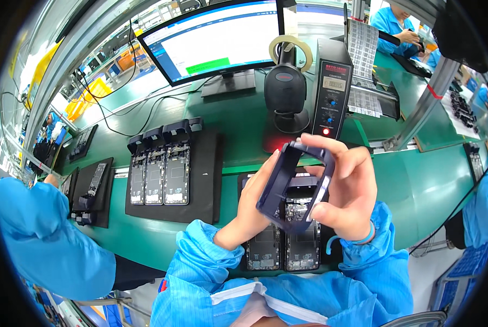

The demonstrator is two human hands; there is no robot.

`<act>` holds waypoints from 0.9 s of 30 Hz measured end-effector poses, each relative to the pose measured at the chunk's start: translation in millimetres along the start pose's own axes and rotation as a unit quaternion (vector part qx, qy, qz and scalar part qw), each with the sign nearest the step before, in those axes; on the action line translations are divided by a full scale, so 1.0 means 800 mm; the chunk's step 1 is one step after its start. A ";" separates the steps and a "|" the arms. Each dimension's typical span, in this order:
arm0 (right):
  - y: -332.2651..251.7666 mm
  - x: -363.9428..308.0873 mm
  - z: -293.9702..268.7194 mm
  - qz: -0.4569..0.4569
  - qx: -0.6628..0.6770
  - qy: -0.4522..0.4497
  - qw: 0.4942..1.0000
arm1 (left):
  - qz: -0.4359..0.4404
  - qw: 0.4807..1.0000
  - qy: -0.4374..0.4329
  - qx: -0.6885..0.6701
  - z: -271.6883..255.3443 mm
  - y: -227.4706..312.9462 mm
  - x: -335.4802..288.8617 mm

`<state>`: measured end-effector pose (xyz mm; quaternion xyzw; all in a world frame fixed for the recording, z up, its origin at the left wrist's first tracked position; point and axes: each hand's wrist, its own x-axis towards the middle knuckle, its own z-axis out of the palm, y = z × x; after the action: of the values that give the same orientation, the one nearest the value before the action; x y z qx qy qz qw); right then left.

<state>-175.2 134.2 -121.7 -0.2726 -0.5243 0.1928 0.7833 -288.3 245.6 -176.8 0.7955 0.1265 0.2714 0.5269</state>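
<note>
Both hands hold a dark, hollow plastic housing (276,188), tilted above the table with its open side showing. My left hand (252,201) lies along the housing's left wall, fingers pressed against it. Curled round the opposite side, my right hand (355,188) has its thumb on the lower right rim. A light strip shows on that rim beside the thumb. Below the housing, two opened handheld devices with bare circuit boards, a left one (263,252) and a right one (304,252), lie side by side. The hands and housing partly cover them.
On a black mat (205,188) to the left lie three more opened devices (175,177). Ahead stand a barcode scanner (286,90) with a tape roll (307,54), a label counter (331,92) with a label strip (364,49), and a monitor (216,41). A co-worker's sleeve (31,218) is at left.
</note>
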 end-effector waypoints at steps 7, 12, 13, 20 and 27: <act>0.005 -0.001 -0.018 0.041 -0.232 -0.077 0.969 | -0.015 0.986 -0.044 -0.159 -0.010 0.023 -0.014; 0.019 -0.060 -0.020 0.169 -0.258 -0.068 0.949 | -0.112 0.939 -0.038 -0.324 -0.005 0.012 -0.048; 0.015 -0.078 -0.033 0.199 -0.291 -0.038 0.935 | -0.145 0.952 -0.048 -0.265 -0.010 0.005 -0.060; -0.021 -0.184 -0.124 0.353 -0.290 0.272 0.847 | -0.045 0.958 -0.130 0.252 -0.040 -0.060 -0.170; -0.007 -0.215 -0.112 0.407 -0.344 0.310 0.788 | -0.085 0.949 -0.098 0.288 -0.032 -0.088 -0.190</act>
<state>-156.7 8.4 -268.6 -0.7570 -0.1259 0.2060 0.6071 -421.7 219.9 -278.4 0.9222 0.2140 0.0988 0.3066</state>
